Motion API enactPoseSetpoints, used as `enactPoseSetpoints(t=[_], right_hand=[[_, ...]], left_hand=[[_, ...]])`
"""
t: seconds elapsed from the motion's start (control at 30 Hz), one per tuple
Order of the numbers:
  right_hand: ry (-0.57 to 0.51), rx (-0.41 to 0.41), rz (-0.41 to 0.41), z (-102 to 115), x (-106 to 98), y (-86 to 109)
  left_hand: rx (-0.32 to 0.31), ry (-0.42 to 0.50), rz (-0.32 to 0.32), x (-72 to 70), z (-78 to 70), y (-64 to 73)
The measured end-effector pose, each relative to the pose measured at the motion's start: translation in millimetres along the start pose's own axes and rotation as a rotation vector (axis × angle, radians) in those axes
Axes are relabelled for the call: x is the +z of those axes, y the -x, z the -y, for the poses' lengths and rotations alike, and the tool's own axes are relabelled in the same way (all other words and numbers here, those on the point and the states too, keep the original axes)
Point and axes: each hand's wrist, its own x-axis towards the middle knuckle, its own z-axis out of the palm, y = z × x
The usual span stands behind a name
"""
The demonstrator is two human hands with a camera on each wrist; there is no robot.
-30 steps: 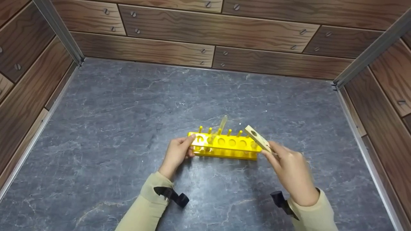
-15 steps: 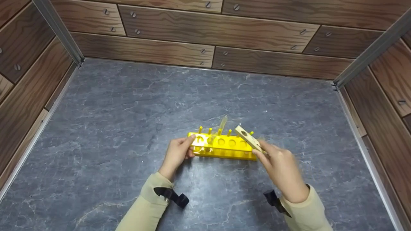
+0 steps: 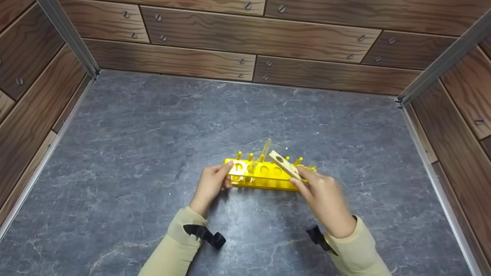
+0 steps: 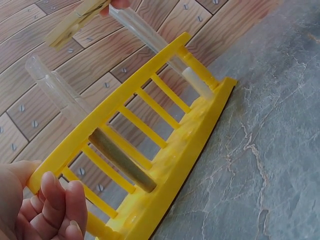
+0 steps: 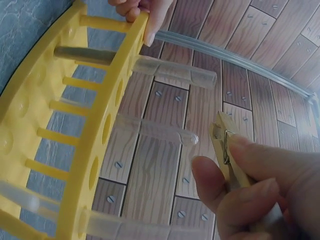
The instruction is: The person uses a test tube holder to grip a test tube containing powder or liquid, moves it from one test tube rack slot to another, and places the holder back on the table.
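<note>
My left hand [image 3: 209,184] grips the left end of a yellow test tube rack [image 3: 264,184], thumb on the top bar. My right hand [image 3: 322,199] pinches a wooden test tube clamp [image 3: 282,163] with a metal spring, held slanted over the rack's right half. In the left wrist view, a test tube with olive-brown contents [image 4: 122,160] stands in a hole near my left hand. A test tube with white contents [image 4: 197,82] is at the far end. Another clear test tube [image 5: 160,132] sticks up behind the top bar in the right wrist view; the clamp's tip is near it, apart.
The rack stands on a dark marbled table [image 3: 153,126]. Upright pegs [image 3: 239,155] line the rack's back edge. Wood-pattern walls [image 3: 199,53] with metal corner posts [image 3: 71,38] enclose the table at the back and sides. Both wrists wear black camera straps [image 3: 205,234].
My right hand has moved left along the rack with the clamp, from the right end toward the middle, uncovering the right-hand pegs. My left hand and the rack stay in place.
</note>
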Motion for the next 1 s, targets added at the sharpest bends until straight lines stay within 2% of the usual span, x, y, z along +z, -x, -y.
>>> enactPoseSetpoints(t=[0.43,0.7,1.0], right_hand=[[-0.002,-0.134,-0.064,11,12,-7.3],[0.018,-0.156,-0.063,18,17,-8.6],[0.034,-0.144,-0.034,23,20,-11.5]], left_hand=[[-0.003,0.013,0.005,-0.8,1.6,-0.7],[-0.008,0.02,-0.006,-0.3,1.8,-1.1],[-0.002,0.024,0.009,-0.7,2.5,-1.1]])
